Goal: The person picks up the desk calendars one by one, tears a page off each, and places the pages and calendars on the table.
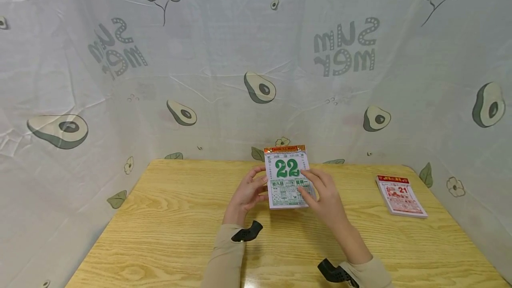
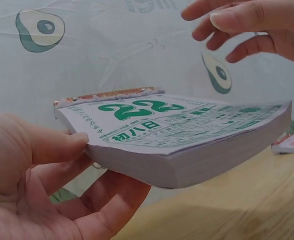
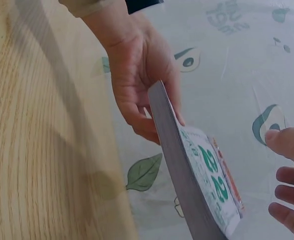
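Observation:
A thick tear-off calendar (image 1: 283, 190) with a green 22 on its top page is held up over the table, tilted toward the head camera. My left hand (image 1: 250, 192) grips its left edge; in the left wrist view the thumb (image 2: 62, 149) lies on the top page and the other fingers (image 2: 112, 200) curl beneath the block. My right hand (image 1: 326, 197) is over the calendar's right side in the head view. In both wrist views the right hand (image 3: 291, 170) hovers apart from the pages, fingers loosely bent around nothing.
A second tear-off calendar (image 1: 403, 197), with a red header and a red 21, lies on the right part of the wooden table (image 1: 172, 234). Behind the table hangs a pale curtain (image 1: 224, 34) printed with avocados. A black wrist strap (image 1: 247, 232) sits on the left sleeve.

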The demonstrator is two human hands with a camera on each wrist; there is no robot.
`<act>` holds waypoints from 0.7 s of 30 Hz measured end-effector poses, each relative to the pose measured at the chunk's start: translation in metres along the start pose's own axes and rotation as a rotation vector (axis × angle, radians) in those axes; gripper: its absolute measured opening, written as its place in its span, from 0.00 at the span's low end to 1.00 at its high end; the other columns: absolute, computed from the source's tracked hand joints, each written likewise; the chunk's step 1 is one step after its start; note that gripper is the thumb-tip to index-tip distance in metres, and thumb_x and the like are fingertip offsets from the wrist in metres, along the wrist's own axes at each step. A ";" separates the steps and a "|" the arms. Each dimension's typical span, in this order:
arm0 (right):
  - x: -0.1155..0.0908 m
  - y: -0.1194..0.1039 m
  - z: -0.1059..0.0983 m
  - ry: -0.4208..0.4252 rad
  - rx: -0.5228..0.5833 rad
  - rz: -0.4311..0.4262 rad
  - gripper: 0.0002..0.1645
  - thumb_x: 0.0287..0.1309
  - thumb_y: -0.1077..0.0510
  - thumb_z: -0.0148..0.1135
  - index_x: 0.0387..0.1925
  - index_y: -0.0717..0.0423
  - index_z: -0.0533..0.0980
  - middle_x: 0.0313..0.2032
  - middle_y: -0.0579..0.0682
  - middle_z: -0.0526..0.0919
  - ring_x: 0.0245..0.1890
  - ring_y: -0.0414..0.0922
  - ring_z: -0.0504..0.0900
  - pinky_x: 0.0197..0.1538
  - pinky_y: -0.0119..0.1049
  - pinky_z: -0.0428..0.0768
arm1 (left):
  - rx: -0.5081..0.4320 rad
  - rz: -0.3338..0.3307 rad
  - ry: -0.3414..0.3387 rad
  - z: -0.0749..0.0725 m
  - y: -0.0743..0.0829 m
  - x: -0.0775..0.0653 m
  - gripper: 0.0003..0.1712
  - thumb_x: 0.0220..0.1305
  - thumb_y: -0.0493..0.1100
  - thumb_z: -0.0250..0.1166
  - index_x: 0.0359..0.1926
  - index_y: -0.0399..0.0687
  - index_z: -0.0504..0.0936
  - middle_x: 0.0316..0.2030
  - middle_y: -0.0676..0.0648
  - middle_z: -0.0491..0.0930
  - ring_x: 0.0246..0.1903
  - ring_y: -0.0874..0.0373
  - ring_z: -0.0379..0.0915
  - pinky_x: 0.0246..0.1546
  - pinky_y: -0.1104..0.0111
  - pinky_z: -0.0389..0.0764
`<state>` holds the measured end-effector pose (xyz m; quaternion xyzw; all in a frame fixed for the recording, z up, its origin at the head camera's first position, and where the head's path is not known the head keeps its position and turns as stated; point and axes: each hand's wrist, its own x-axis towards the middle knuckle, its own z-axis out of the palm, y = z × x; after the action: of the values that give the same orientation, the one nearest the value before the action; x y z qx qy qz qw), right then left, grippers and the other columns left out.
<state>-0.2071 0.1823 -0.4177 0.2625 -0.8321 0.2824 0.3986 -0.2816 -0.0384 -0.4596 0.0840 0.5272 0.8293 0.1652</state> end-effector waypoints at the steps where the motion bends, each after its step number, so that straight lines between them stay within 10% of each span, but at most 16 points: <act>1: 0.000 -0.001 0.001 -0.006 0.003 -0.030 0.29 0.43 0.65 0.76 0.51 0.62 0.78 0.49 0.59 0.79 0.52 0.54 0.75 0.58 0.28 0.70 | 0.000 0.002 -0.005 0.000 0.000 0.000 0.17 0.72 0.37 0.55 0.59 0.52 0.67 0.38 0.54 0.84 0.35 0.55 0.79 0.33 0.63 0.80; 6: 0.000 -0.008 0.005 -0.072 0.006 -0.127 0.21 0.56 0.52 0.70 0.47 0.60 0.81 0.46 0.55 0.79 0.48 0.49 0.75 0.50 0.32 0.73 | 0.000 0.006 -0.009 0.001 -0.002 0.000 0.19 0.72 0.37 0.54 0.61 0.50 0.66 0.39 0.54 0.85 0.35 0.55 0.79 0.33 0.63 0.81; 14: -0.006 -0.018 0.020 -0.123 -0.012 -0.223 0.26 0.36 0.60 0.80 0.42 0.57 0.81 0.44 0.54 0.79 0.45 0.48 0.76 0.44 0.40 0.80 | 0.042 0.011 -0.010 0.003 -0.003 0.000 0.22 0.72 0.37 0.54 0.64 0.49 0.64 0.43 0.54 0.84 0.38 0.55 0.80 0.34 0.62 0.82; 21: -0.011 -0.022 0.028 -0.164 -0.020 -0.231 0.20 0.43 0.55 0.78 0.40 0.54 0.81 0.44 0.52 0.80 0.46 0.48 0.77 0.49 0.43 0.79 | 0.038 0.007 -0.021 0.006 -0.002 -0.002 0.22 0.72 0.37 0.54 0.64 0.50 0.65 0.43 0.53 0.84 0.38 0.55 0.79 0.33 0.63 0.81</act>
<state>-0.2005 0.1505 -0.4356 0.3749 -0.8289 0.2039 0.3616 -0.2779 -0.0331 -0.4593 0.0979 0.5410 0.8186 0.1664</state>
